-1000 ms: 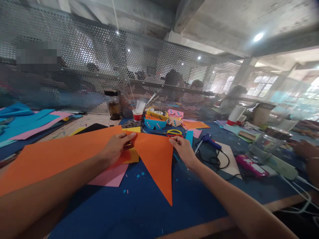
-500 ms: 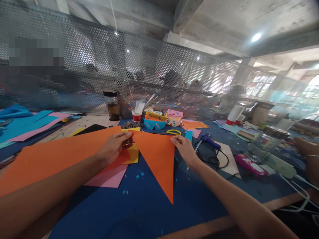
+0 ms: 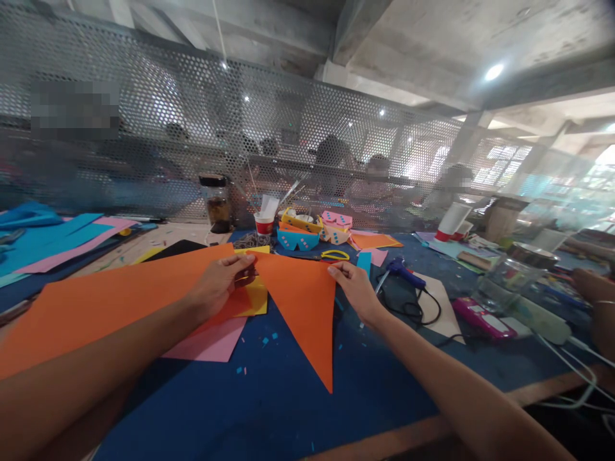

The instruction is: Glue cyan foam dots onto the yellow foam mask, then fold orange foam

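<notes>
A triangular piece of orange paper hangs between my hands, one long point hanging down toward me. My left hand is closed in a pinch on its upper left corner. At its upper right corner, my right hand pinches the edge between thumb and fingers. A large orange sheet spreads under my left forearm; my left hand hides whether it joins the triangle. Yellow paper and pink paper stick out beneath that sheet.
Behind my hands lie yellow-handled scissors, coloured paper shapes, a red-and-white cup and a lidded jar. To the right are a corded blue glue gun, a magenta device, a clear jar and another person's arm.
The lower point of the orange triangle has swung slightly left, and its right edge is a little more bowed. My hands keep nearly the same place and grip.
</notes>
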A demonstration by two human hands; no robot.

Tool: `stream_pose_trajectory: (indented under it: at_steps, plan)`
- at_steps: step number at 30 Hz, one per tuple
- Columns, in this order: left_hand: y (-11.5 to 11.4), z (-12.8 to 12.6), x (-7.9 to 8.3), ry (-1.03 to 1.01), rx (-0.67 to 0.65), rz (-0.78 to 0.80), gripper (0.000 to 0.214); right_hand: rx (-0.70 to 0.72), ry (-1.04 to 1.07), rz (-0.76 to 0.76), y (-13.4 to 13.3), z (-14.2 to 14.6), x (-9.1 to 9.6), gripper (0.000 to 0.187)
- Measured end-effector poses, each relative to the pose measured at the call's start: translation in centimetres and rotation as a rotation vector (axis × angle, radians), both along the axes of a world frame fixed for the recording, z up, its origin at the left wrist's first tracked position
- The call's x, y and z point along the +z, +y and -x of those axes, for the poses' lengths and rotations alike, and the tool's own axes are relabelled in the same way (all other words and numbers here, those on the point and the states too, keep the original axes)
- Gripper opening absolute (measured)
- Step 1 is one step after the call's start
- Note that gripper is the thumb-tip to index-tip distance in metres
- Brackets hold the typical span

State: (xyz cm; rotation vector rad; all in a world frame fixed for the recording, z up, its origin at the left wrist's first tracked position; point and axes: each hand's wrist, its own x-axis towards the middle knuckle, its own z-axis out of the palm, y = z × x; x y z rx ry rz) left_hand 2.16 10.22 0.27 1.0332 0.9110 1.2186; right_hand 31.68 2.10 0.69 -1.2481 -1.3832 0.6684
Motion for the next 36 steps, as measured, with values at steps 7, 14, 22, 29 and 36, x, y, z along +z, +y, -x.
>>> stream_pose_trajectory:
  at_steps: [7, 14, 22, 29, 36]
  plan:
    - [0.0, 0.2, 0.0, 0.009, 0.004, 0.014, 0.032, -0.01, -0.003, -0.005, 0.3, 0.0, -0.3, 0.031]
    - [0.8, 0.7, -0.7, 0.058, 0.028, -0.025, 0.019, -0.034, 0.012, -0.012, 0.6, 0.0, -0.4, 0.033]
    - [0.8, 0.8, -0.8, 0.034, 0.018, -0.014, 0.022, -0.024, 0.026, -0.027, 0.6, 0.1, -0.5, 0.036]
    - [0.6, 0.6, -0.4, 0.029, 0.021, 0.006, 0.023, -0.033, 0.013, -0.038, 0.5, 0.1, -0.4, 0.031]
    - [0.0, 0.3, -0.1, 0.052, 0.013, -0.033, 0.025, -0.042, 0.001, -0.037, 0.4, 0.1, -0.2, 0.032]
